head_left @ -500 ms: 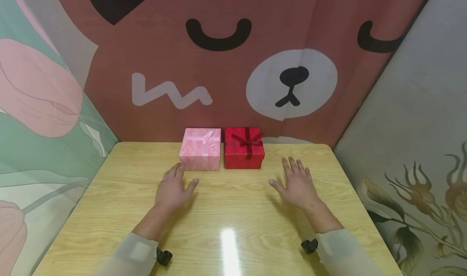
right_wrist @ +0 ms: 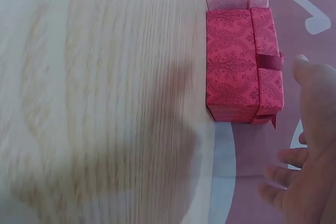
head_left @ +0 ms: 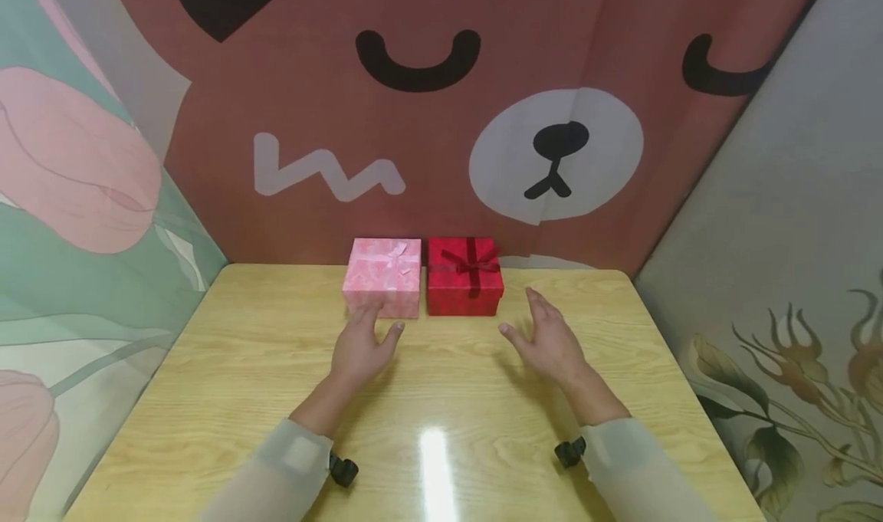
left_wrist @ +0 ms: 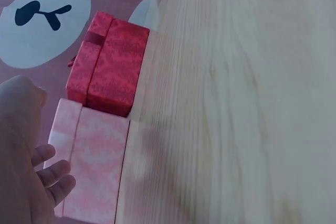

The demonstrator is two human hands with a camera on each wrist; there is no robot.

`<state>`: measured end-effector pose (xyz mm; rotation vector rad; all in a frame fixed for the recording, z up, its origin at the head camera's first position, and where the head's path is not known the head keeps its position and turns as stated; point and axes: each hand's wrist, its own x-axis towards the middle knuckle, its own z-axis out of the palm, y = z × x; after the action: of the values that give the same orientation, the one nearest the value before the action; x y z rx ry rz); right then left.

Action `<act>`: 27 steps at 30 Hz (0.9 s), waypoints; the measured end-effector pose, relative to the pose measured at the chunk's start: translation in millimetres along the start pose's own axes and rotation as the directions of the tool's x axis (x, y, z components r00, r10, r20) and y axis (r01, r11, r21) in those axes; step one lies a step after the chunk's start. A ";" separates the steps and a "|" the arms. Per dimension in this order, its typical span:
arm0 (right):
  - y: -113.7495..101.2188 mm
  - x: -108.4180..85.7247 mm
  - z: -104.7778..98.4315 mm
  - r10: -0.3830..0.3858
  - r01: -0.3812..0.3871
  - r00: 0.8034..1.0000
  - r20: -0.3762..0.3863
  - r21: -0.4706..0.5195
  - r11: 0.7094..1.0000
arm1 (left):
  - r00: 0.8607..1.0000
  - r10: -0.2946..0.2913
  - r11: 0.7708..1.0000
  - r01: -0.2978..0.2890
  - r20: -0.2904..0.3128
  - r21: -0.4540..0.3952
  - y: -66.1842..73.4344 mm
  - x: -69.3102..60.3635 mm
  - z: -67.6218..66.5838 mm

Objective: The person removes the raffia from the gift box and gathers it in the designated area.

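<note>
Side by side at the table's far edge stand a pink gift box (head_left: 382, 277) with a pale bow and a red gift box (head_left: 465, 277) with a dark red bow. My left hand (head_left: 362, 346) hovers in front of the pink box, its fingers extended and overlapping the box's front in the head view. To the right of the red box, and nearer me, is my right hand (head_left: 553, 346), fingers stretched forward and thumb apart. Neither hand holds anything. In the right wrist view the red box (right_wrist: 233, 59) shows a damask pattern and a ribbon band.
The wooden table (head_left: 276, 353) meets a wall hanging (head_left: 428, 139) with a cartoon bear face behind the boxes. Flower-patterned cloths flank it on both sides. A small black device (head_left: 343, 470) is worn at the left wrist, another (head_left: 569, 453) at the right.
My left hand has moved right, in front of the pink box. The right hand has turned inward and shifted slightly left. Both boxes stay in place on the table.
</note>
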<state>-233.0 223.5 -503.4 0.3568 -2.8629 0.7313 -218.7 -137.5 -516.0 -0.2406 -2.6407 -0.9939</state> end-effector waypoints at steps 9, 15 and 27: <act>-3.9 9.7 8.5 0.040 -0.041 0.999 0.011 0.052 0.998 | 1.000 0.008 0.993 -0.011 -0.022 -0.116 17.9 9.5 19.0; -6.7 15.3 9.4 0.057 -0.058 0.998 0.010 0.077 0.995 | 0.999 0.031 0.980 -0.037 -0.034 -0.194 26.5 16.9 29.8; -12.3 25.5 15.0 0.090 -0.091 0.996 0.015 0.129 0.987 | 0.998 0.037 0.968 -0.046 -0.042 -0.248 42.0 26.4 46.2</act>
<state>-255.6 200.9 -505.4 0.2483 -2.8634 0.9374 -242.9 -74.2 -514.1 -0.3285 -2.4637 -1.3028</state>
